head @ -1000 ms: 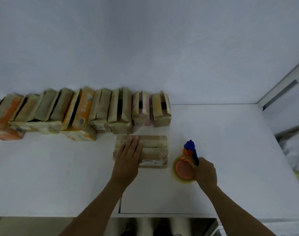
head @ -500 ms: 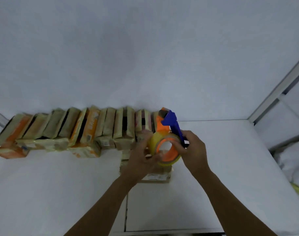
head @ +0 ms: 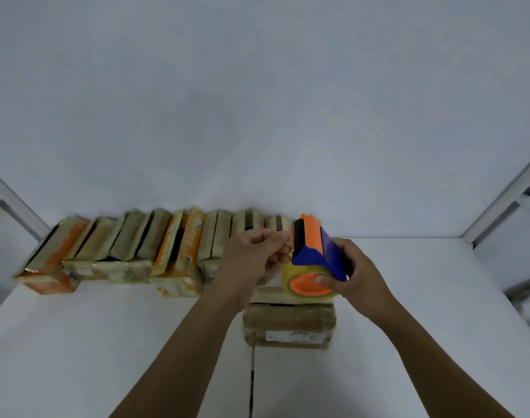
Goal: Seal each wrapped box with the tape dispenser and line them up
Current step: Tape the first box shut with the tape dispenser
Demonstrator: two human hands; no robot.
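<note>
My right hand (head: 355,274) grips a blue and orange tape dispenser (head: 313,254) with a yellowish roll, held in the air above a brown wrapped box (head: 289,322) that lies flat on the white table (head: 106,342). My left hand (head: 254,257) has its fingers curled and pinches at the tape end beside the dispenser's front edge; the tape itself is too thin to make out. A row of several wrapped boxes (head: 131,245) stands along the back wall, to the left of my hands.
The white wall (head: 257,116) rises right behind the row. Metal frame posts stand at the far left (head: 13,203) and far right (head: 505,197). A seam (head: 251,372) runs down the table in front of the flat box.
My right hand lifted the dispenser off the table and brought it over the flat box. My left hand left the box top and came up to the dispenser's front. The camera tilted.
</note>
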